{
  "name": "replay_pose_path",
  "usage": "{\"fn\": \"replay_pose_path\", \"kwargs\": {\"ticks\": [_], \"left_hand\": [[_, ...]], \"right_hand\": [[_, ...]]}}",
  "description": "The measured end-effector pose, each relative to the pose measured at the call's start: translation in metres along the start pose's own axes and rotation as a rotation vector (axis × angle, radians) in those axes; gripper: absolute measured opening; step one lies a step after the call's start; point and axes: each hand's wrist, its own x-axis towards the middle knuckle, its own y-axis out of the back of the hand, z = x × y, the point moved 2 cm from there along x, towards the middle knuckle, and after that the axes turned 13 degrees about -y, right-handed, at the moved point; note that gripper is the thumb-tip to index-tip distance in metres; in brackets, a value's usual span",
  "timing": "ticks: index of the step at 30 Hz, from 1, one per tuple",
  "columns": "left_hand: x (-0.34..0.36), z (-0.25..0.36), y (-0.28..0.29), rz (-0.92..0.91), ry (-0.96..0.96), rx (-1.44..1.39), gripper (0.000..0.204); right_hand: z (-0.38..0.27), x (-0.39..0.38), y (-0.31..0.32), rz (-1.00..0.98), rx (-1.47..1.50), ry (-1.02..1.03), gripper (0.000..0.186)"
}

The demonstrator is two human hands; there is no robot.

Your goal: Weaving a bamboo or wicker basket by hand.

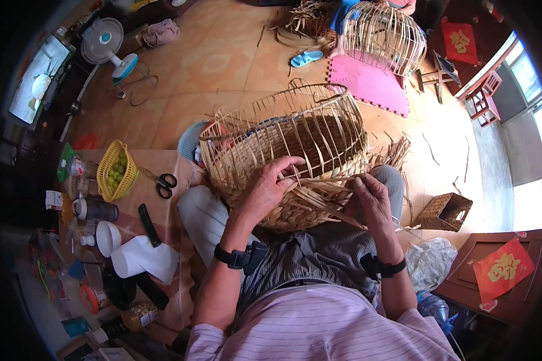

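**Half-woven basket (295, 135) at the centre of the frame**

The basket lies tilted, its lower wall closely woven and its upper part open ribs. At its near side, the right hand (372, 195) pinches a pale strip (326, 180) between thumb and fingers. The left hand (269, 180) touches the ribs with its fingers bent; whether it grips anything, I cannot tell. Loose strips fan out between both hands.

At left, scissors (165, 186) lie beside a yellow basket (109, 163) of green fruit (118, 173). In the upper right, another openwork basket (384, 36) stands near a pink mat (367, 84).
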Motion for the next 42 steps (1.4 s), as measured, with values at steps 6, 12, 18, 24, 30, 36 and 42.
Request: {"fn": "replay_pose_path", "kwargs": {"ticks": [6,12,18,24,30,36,42], "left_hand": [[-0.001,-0.002,0.000,0.006,-0.019,-0.050,0.048],[-0.001,-0.005,-0.001,0.003,0.000,-0.057,0.046],[0.001,0.004,-0.004,-0.063,-0.003,0.089,0.043],[0.000,0.005,-0.007,-0.136,0.021,0.291,0.044],[0.001,0.000,-0.008,-0.109,0.046,0.145,0.044],[0.002,0.002,-0.008,-0.163,0.118,0.229,0.047],[0.005,0.004,-0.009,-0.145,0.159,0.165,0.048]], "right_hand": [[0.027,0.026,0.022,0.033,0.420,0.025,0.024],[0.001,-0.006,0.047,0.146,0.406,-0.003,0.024],[-0.023,-0.028,-0.014,0.049,-0.516,0.252,0.020],[-0.029,0.014,-0.043,0.252,-1.382,0.665,0.024],[-0.066,-0.002,-0.051,0.065,-1.413,0.918,0.013],[-0.081,-0.029,-0.057,-0.050,-1.594,1.019,0.022],[-0.083,-0.038,-0.048,0.016,-1.493,1.124,0.036]]}}
